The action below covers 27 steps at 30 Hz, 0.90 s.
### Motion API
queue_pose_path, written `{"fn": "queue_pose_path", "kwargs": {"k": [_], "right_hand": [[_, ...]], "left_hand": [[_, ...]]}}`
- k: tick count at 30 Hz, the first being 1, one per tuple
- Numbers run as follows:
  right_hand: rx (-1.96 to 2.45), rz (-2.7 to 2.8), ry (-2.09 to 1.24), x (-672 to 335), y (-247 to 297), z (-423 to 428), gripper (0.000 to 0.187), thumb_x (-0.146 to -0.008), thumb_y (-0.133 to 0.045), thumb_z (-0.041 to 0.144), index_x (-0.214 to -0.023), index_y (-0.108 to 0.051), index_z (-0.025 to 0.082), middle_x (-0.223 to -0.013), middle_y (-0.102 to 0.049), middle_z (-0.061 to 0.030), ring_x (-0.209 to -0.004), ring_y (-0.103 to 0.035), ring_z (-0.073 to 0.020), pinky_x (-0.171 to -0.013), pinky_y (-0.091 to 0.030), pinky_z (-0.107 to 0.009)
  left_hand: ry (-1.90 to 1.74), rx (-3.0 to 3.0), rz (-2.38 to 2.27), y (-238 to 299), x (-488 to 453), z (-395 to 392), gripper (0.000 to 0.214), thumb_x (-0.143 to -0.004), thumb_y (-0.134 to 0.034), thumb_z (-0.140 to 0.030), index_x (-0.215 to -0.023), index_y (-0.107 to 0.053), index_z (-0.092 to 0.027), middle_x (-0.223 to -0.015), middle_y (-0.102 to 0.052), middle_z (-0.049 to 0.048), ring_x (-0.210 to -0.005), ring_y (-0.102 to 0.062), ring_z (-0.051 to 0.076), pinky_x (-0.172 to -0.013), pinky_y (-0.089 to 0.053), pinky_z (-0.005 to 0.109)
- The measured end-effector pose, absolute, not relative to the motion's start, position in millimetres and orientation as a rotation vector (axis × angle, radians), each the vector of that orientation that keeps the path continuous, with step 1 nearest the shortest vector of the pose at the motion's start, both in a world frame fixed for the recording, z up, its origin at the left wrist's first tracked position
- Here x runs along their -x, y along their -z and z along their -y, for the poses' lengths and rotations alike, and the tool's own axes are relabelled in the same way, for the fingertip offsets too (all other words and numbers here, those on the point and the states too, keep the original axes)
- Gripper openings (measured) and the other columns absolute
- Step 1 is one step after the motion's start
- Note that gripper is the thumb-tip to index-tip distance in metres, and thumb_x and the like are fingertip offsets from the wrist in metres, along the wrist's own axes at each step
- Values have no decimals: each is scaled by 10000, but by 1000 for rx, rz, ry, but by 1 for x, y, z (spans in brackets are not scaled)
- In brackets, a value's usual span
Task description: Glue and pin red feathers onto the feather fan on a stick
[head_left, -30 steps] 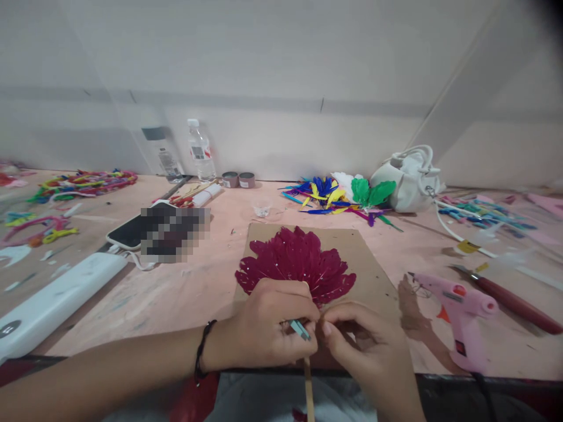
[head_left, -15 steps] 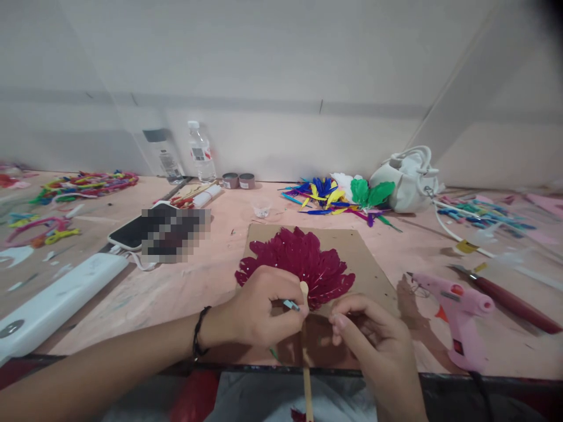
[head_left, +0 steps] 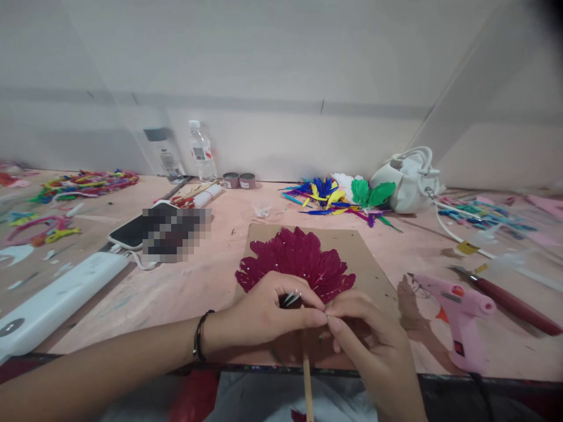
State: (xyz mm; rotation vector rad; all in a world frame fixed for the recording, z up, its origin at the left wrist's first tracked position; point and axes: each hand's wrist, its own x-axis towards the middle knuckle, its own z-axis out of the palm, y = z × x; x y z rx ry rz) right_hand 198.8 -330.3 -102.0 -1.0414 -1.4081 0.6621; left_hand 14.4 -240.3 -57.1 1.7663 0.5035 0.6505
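Close together over the front of the board, my left hand (head_left: 268, 310) and my right hand (head_left: 373, 346) meet fingertip to fingertip. Both pinch at one spot, where something tiny and pale shows that is too small to name. Silvery tweezers (head_left: 292, 299) stick out inside the curl of my left hand, mostly hidden by it. Behind my hands a fan of dark red feathers (head_left: 294, 252), dotted with small white beads, lies on a brown cardboard (head_left: 365, 252). A flat wooden stick (head_left: 307, 381) runs from beneath my fingers down past the table edge.
To the right lie a pink glue gun (head_left: 460, 310) and a red-handled knife (head_left: 514, 302). Coloured feathers (head_left: 325, 196) and a white bag (head_left: 402, 184) are at the back. A phone (head_left: 132, 228) and a white power bank (head_left: 65, 299) lie left; a water bottle (head_left: 202, 155) stands behind.
My left hand has shifted right, off the top of the wooden stick, and its fingertips now meet those of my right hand. The tweezers have turned with it.
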Motion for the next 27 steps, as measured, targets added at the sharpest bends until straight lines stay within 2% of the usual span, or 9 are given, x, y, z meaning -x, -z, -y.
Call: {"fn": "queue_pose_path", "kwargs": {"k": [8, 15, 20, 27], "right_hand": [[1080, 1390, -680, -197, 103, 330, 123, -997, -666, 277, -899, -739, 264, -884, -666, -26, -734, -661, -168, -614, -505, -260], [1086, 1412, -610, -197, 103, 329, 104, -989, -676, 264, -923, -752, 289, -896, -686, -13, -737, -673, -163, -630, -522, -264], [1068, 1484, -486, -196, 98, 328, 132, -982, -676, 204, -898, -730, 290, -833, -692, 18, -720, -670, -141, -643, -520, -241], [1099, 1462, -510, -193, 97, 329, 130, -1000, -651, 236, -899, -722, 274, -843, -672, 9, -695, -649, -140, -616, -503, -240]], "left_hand": [[-633, -1754, -535, 54, -13, 243, 119, -888, -726, -210, -819, -762, -120, -790, -689, 19, -763, -600, 122, -714, -457, 232], [-648, -1737, -571, 57, -14, 242, 156, -863, -807, -291, -892, -787, -139, -864, -743, 29, -837, -642, 137, -794, -474, 246], [-631, -1656, -561, 59, -15, 242, 151, -861, -799, -265, -806, -758, -131, -779, -714, 11, -753, -608, 116, -722, -450, 228], [-621, -1676, -561, 56, -15, 242, 118, -867, -739, -221, -796, -727, -129, -794, -679, 10, -768, -580, 119, -732, -437, 238]]}}
